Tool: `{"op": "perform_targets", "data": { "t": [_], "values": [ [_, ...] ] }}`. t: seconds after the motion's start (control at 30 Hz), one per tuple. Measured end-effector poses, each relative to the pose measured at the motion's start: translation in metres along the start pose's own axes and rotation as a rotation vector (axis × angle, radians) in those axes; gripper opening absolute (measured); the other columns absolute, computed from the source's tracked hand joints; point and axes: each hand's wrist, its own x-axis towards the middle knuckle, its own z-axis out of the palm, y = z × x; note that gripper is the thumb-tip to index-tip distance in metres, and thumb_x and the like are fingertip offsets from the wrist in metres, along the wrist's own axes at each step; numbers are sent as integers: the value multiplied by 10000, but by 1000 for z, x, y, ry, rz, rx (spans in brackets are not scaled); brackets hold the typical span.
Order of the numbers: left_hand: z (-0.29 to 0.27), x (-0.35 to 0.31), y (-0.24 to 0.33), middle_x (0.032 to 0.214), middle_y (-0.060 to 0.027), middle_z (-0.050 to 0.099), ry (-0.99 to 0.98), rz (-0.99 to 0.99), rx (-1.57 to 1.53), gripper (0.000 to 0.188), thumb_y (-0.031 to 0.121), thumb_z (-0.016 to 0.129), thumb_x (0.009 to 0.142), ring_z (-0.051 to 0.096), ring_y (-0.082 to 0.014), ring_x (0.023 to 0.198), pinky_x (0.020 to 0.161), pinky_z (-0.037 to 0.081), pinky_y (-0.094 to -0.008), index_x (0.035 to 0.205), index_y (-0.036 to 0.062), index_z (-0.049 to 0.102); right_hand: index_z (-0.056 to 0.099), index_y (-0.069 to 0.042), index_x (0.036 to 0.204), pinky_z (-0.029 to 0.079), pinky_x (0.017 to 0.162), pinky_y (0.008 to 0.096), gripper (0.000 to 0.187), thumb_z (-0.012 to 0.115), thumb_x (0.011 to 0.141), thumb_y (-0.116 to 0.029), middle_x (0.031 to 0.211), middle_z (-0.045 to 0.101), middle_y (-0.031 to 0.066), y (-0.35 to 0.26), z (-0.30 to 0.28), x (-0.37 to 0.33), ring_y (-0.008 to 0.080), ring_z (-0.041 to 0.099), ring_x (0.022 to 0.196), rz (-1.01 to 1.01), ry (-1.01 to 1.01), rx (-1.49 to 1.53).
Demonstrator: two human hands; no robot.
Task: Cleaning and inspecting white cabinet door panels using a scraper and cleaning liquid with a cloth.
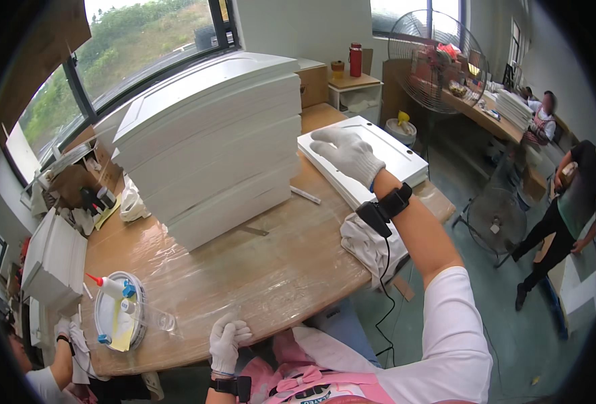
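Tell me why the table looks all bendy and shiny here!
In the head view, the fisheye lens bends edges, making the table look curved; pale glare shines off its top, likely from the big window; in that same view, the corners go black.

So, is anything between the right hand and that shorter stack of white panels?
Nothing visible except its white glove: the right hand is over the shorter stack, and the taller stack stands to the left.
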Motion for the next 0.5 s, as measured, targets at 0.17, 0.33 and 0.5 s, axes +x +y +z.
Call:
{"op": "perform_targets", "data": {
  "t": [0.17,0.33,0.5],
  "values": [
    [-14,-2,0,1056,-234,639,-79,-17,-254,324,120,480,1007,678,-336,912,784,603,-447,1299,-17,447,616,-42,1248,459,1021,385,403,619,900,-247,1231,642,176,-123,23,81,332,599,1165,-510,184,-167],
    [-25,5,-8,1104,-228,646,-152,-21,-479,344,187,485,1009,654,-385,1011,897,552,-535,1318,37,467,483,-79,1397,446,1060,408,577,566,827,-49,1451,470,170,-177,60,161,348,496,1294,-346,-112,-691],
    [-27,8,-8,1161,-204,641,-232,-76,-494,393,255,478,1002,632,-367,1079,967,504,-548,1346,64,477,474,-101,1416,443,1064,430,657,578,769,-44,1444,466,152,-197,60,177,345,486,1307,-158,-388,-608]
  ]
}}
